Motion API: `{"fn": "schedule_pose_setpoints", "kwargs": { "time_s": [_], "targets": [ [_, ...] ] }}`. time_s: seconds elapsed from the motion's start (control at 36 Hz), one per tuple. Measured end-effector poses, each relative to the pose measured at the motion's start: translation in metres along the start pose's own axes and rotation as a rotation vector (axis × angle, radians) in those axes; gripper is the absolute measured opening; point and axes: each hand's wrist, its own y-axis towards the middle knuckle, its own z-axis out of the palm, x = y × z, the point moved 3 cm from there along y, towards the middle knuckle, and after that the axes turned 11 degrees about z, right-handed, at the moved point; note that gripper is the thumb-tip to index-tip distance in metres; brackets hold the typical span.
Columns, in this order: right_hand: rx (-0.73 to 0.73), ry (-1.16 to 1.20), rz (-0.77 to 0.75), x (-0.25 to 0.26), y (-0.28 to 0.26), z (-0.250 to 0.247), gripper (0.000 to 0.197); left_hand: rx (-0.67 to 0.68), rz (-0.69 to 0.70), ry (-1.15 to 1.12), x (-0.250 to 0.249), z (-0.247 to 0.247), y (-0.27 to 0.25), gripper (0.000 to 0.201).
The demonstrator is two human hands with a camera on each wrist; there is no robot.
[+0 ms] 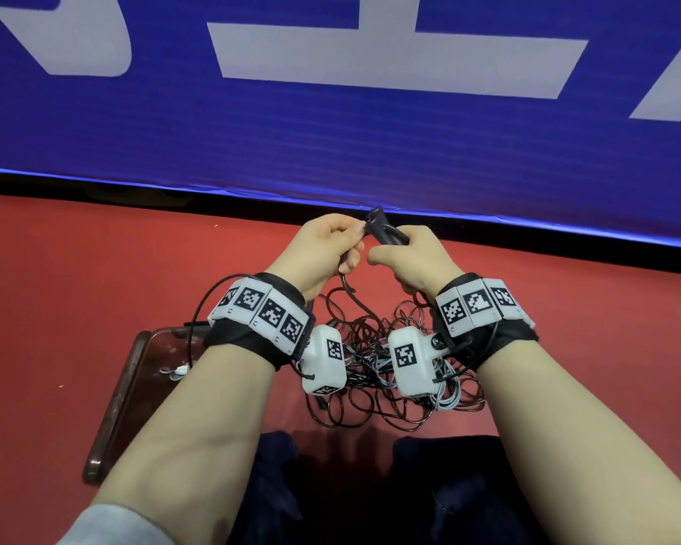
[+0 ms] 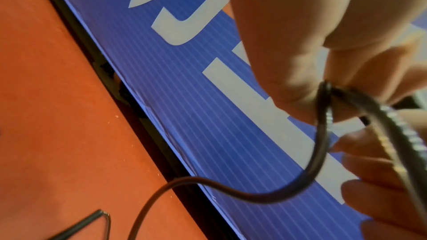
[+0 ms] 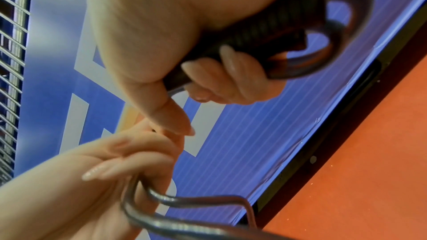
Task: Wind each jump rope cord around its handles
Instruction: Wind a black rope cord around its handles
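My right hand [image 1: 403, 255] grips the black ribbed jump rope handles [image 1: 386, 232] above the red floor; the right wrist view shows its fingers [image 3: 226, 72] curled round the handles [image 3: 258, 32], with a cord loop [image 3: 342, 30] coming off their end. My left hand [image 1: 333, 245] pinches the dark cord [image 1: 348, 287] just left of the handles. Seen from the left wrist, the cord [image 2: 318, 152] bends out from between the pinching fingers [image 2: 289, 83] and hangs down. A tangled pile of loose cord [image 1: 374, 367] lies on the floor below my wrists.
A blue banner [image 1: 331, 123] with white lettering stands upright along the far edge of the red floor [image 1: 75, 289]. A dark brown tray [image 1: 134, 383] lies on the floor at my left. My knees in dark trousers [image 1: 429, 485] are at the bottom.
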Motion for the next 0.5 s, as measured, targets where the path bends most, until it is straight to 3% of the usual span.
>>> {"fn": "schedule_pose_setpoints", "kwargs": {
  "time_s": [0.11,0.22,0.44,0.5],
  "targets": [
    [-0.047,-0.073,-0.023,-0.001,0.001,-0.002,0.021,0.05,-0.004,0.149,0.003,0.002,-0.002,0.031],
    [-0.093,-0.154,-0.039,-0.001,0.004,-0.004,0.019,0.137,0.007,0.333,0.005,0.005,-0.002,0.024],
    [-0.194,-0.505,-0.008,-0.014,0.013,-0.009,0.007,0.336,-0.202,0.588,0.019,0.011,-0.008,0.024],
    [-0.223,-0.612,-0.005,-0.017,0.014,-0.008,0.01,0.393,-0.212,0.664,0.018,0.011,-0.012,0.034]
  ]
}}
